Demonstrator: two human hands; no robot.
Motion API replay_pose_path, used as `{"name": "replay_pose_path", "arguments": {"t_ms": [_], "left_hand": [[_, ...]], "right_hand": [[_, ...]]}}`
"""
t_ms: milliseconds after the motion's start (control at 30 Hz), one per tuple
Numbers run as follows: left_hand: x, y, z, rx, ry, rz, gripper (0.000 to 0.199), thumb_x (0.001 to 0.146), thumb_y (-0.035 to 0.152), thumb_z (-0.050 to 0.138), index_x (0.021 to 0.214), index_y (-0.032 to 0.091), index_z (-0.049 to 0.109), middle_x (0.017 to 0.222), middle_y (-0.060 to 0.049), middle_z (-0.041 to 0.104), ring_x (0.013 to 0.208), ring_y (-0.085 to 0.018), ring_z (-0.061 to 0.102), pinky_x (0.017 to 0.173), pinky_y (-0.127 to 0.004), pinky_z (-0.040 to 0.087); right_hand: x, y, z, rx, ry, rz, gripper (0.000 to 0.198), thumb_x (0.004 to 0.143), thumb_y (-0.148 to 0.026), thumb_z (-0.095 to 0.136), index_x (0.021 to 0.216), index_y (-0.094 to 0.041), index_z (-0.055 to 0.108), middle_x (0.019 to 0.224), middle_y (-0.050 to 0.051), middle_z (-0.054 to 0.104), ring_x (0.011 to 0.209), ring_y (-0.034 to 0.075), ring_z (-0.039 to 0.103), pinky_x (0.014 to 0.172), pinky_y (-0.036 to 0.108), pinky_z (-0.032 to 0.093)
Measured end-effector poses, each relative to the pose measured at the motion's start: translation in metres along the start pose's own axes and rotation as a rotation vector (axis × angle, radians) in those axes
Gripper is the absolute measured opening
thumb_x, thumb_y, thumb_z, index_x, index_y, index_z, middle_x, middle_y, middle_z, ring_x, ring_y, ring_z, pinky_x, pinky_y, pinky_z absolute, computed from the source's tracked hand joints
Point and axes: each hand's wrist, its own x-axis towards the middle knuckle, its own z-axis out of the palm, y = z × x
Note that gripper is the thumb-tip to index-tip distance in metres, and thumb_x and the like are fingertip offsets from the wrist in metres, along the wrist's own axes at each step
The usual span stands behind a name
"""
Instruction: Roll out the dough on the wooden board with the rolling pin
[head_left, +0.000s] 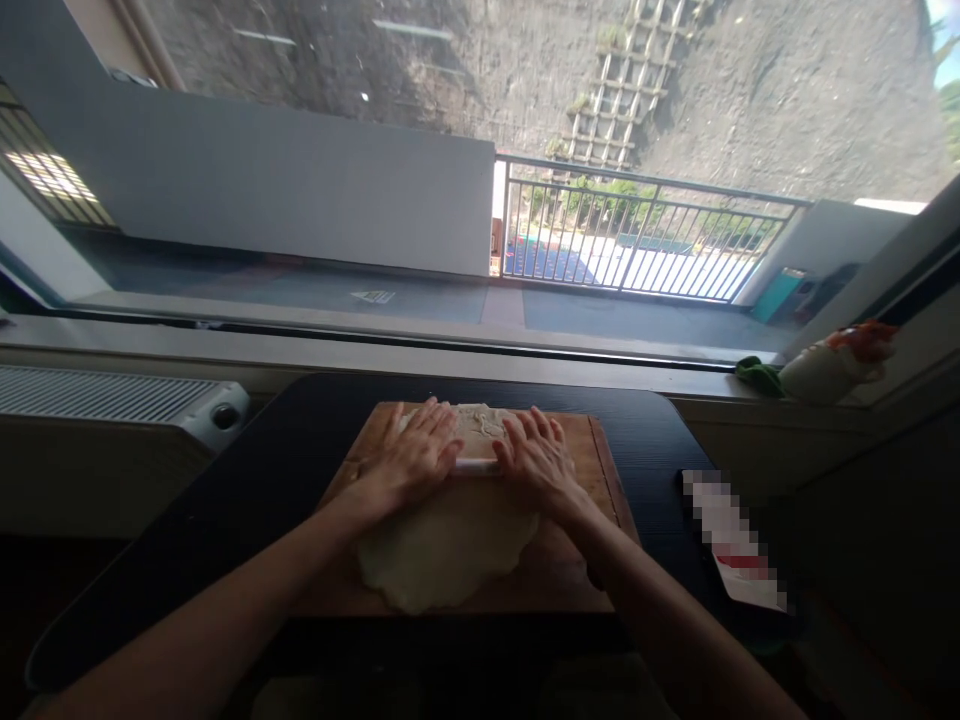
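Note:
A wide, thin sheet of pale dough (450,550) lies on a wooden cutting board (577,595), with a ragged edge toward me. Across it lies a light-coloured rolling pin (477,467), of which only the middle shows between my hands. My left hand (416,450) rests flat over the pin's left part, fingers stretched forward and slightly spread. On the right part, my right hand (541,455) lies in the same way, palm down, fingers extended. Both thumbs point inward along the pin. Beyond the pin, the dough's far part looks wrinkled. The pin's ends are hidden under my hands.
The board stands on a dark table (255,520) below a large window. At the table's right lies a flat object with a blurred surface (735,545). A white radiator (120,400) is at the left. A pale pot (829,370) stands on the sill at right.

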Motion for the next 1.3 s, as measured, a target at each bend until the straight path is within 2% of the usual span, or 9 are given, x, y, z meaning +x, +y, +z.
{"name": "replay_pose_path", "arguments": {"t_ms": [100,167,367,433,567,800,1000,1200,1300], "left_hand": [[0.029,-0.002,-0.004,0.001,-0.035,-0.146,0.058,0.094,0.044,0.021,0.144,0.016,0.032,0.151,-0.010,0.030,0.142,-0.025,0.017,0.112,-0.054,0.010],[0.029,-0.001,-0.004,-0.013,-0.054,-0.182,0.059,0.094,0.045,0.019,0.144,0.015,0.031,0.151,-0.010,0.029,0.142,-0.025,0.017,0.112,-0.054,0.011],[-0.016,0.006,0.005,-0.015,0.051,-0.008,0.058,0.093,0.049,0.022,0.144,0.023,0.032,0.150,-0.005,0.033,0.141,-0.024,0.019,0.115,-0.049,0.004],[-0.002,0.005,0.004,-0.021,0.052,-0.056,0.058,0.094,0.048,0.021,0.144,0.021,0.032,0.150,-0.007,0.033,0.141,-0.024,0.019,0.114,-0.051,0.005],[0.033,0.001,-0.001,-0.068,-0.076,-0.197,0.061,0.094,0.047,0.018,0.144,0.014,0.030,0.151,-0.010,0.030,0.141,-0.027,0.018,0.112,-0.056,0.011],[-0.020,0.009,0.002,-0.036,0.023,0.002,0.057,0.093,0.047,0.024,0.144,0.022,0.032,0.150,-0.007,0.031,0.141,-0.025,0.019,0.114,-0.052,0.005],[0.036,0.003,-0.002,-0.060,-0.072,-0.207,0.059,0.095,0.044,0.016,0.144,0.013,0.031,0.150,-0.011,0.030,0.141,-0.026,0.019,0.111,-0.055,0.013],[-0.018,0.013,0.002,-0.010,0.039,-0.019,0.056,0.094,0.044,0.024,0.143,0.019,0.034,0.149,-0.007,0.034,0.141,-0.024,0.019,0.114,-0.051,0.004],[-0.005,0.012,0.003,-0.006,0.037,-0.063,0.056,0.094,0.044,0.023,0.143,0.019,0.034,0.149,-0.007,0.034,0.142,-0.025,0.017,0.114,-0.053,0.004]], "right_hand": [[0.032,0.006,-0.003,0.007,-0.075,0.084,0.054,0.096,-0.050,0.022,0.138,-0.020,0.038,0.145,0.011,0.035,0.138,0.027,0.020,0.108,0.050,0.017],[0.034,0.006,-0.004,0.018,-0.112,0.098,0.056,0.096,-0.051,0.021,0.139,-0.019,0.036,0.147,0.012,0.032,0.138,0.027,0.019,0.108,0.049,0.019],[-0.012,0.000,-0.001,0.009,-0.077,-0.045,0.052,0.096,-0.052,0.021,0.136,-0.026,0.041,0.143,0.005,0.040,0.138,0.026,0.018,0.110,0.046,0.015],[0.002,0.002,-0.001,0.006,-0.080,-0.004,0.052,0.096,-0.052,0.021,0.136,-0.025,0.041,0.144,0.006,0.038,0.138,0.026,0.018,0.110,0.047,0.015],[0.038,0.007,-0.003,0.016,-0.149,0.131,0.057,0.096,-0.051,0.018,0.140,-0.019,0.035,0.148,0.010,0.031,0.139,0.028,0.018,0.108,0.049,0.018],[-0.014,0.001,-0.003,0.005,-0.075,-0.063,0.052,0.096,-0.050,0.021,0.137,-0.025,0.041,0.145,0.004,0.037,0.140,0.025,0.015,0.112,0.044,0.013],[0.045,0.012,0.000,0.005,-0.095,0.127,0.055,0.096,-0.050,0.021,0.140,-0.021,0.037,0.148,0.009,0.032,0.139,0.027,0.017,0.109,0.048,0.017],[-0.009,0.002,-0.005,-0.003,-0.130,-0.070,0.054,0.095,-0.052,0.022,0.139,-0.026,0.038,0.147,0.004,0.035,0.141,0.025,0.014,0.112,0.044,0.012],[0.004,0.005,-0.004,0.004,-0.135,-0.029,0.054,0.095,-0.053,0.022,0.139,-0.026,0.038,0.147,0.004,0.034,0.140,0.026,0.014,0.111,0.046,0.013]]}}
